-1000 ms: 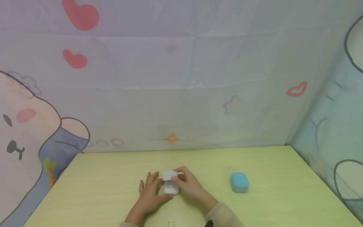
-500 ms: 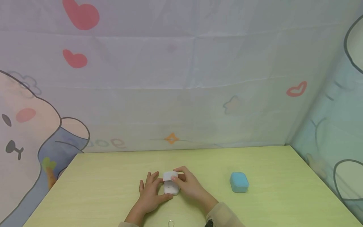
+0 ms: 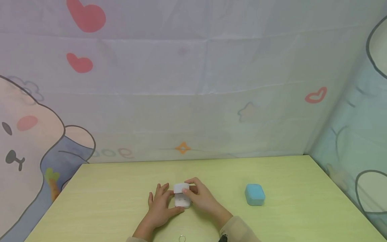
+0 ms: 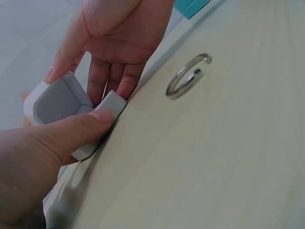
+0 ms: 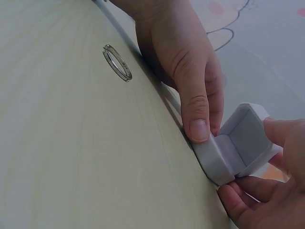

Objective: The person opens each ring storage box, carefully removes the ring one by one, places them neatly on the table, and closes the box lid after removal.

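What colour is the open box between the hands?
White; the open box shows its colour best in the head view.

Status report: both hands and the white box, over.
Left hand holds base, right hand pinches lid. White box open. Ring lies apart; nothing visibly in the way.

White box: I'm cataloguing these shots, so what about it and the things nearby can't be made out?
Left wrist view: part of the white box's base, hidden by the thumb of the left hand.
Left wrist view: most of the blue object, cut off by the top edge.
Right wrist view: part of the right hand, cut off by the right edge.
Head view: the ring's surface detail, too small.
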`<state>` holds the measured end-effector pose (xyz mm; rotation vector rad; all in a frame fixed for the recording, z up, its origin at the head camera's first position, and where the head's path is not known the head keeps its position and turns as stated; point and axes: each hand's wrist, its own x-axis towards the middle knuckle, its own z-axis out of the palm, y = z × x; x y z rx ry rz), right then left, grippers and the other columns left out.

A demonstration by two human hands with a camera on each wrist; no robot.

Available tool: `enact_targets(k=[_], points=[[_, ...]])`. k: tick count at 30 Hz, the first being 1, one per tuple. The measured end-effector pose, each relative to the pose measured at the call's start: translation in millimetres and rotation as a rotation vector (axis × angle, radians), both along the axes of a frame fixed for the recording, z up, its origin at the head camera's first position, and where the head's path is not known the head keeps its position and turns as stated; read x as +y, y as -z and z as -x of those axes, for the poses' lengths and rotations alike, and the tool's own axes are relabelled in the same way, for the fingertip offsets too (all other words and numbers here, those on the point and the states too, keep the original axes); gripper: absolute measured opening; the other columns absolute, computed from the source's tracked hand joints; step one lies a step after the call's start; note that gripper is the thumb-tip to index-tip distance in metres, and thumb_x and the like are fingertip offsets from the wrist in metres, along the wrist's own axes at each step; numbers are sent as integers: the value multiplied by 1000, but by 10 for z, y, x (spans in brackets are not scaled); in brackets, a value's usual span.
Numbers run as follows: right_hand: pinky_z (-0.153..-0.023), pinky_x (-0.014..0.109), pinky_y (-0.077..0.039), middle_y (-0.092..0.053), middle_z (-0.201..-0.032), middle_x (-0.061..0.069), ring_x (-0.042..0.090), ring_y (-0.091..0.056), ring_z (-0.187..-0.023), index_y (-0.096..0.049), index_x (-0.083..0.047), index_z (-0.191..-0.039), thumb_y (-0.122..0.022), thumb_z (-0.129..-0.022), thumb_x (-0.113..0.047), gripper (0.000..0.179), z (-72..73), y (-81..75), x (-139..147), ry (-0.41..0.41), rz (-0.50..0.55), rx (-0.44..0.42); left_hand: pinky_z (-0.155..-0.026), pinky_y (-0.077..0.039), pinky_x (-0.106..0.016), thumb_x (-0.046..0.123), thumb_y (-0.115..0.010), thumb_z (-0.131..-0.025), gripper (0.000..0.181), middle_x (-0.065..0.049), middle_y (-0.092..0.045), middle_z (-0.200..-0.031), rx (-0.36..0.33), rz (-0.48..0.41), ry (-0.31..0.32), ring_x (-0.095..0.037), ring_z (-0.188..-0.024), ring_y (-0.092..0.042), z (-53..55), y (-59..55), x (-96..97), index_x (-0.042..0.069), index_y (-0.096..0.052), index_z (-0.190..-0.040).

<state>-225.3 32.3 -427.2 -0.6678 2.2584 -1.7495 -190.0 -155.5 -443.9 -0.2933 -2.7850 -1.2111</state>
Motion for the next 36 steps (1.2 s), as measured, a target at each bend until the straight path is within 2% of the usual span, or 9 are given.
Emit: enact_targets(k=[15,36], points=[[-93,47,-50,-55,-127,26,38,-55,-119,-46,-5,-126,-52,-97,-29,37,-1,14,-6,-2,-11,24,-104,9,-72,42,-78,-72,62,-26,-29,-148,2,7,-1,-50,-141,-3,13,30,-5,0,-59,-113],[-94,50,-49,-54,-128,26,39,-54,-119,-45,-5,-126,-53,-97,-26,36,-26,-16,11,-20,4,14,-104,10,-71,42,-78,-72,63,-27,-27,-148,-4,2,7,-50,-141,-2,-3,7,-1,-1,-59,-114]])
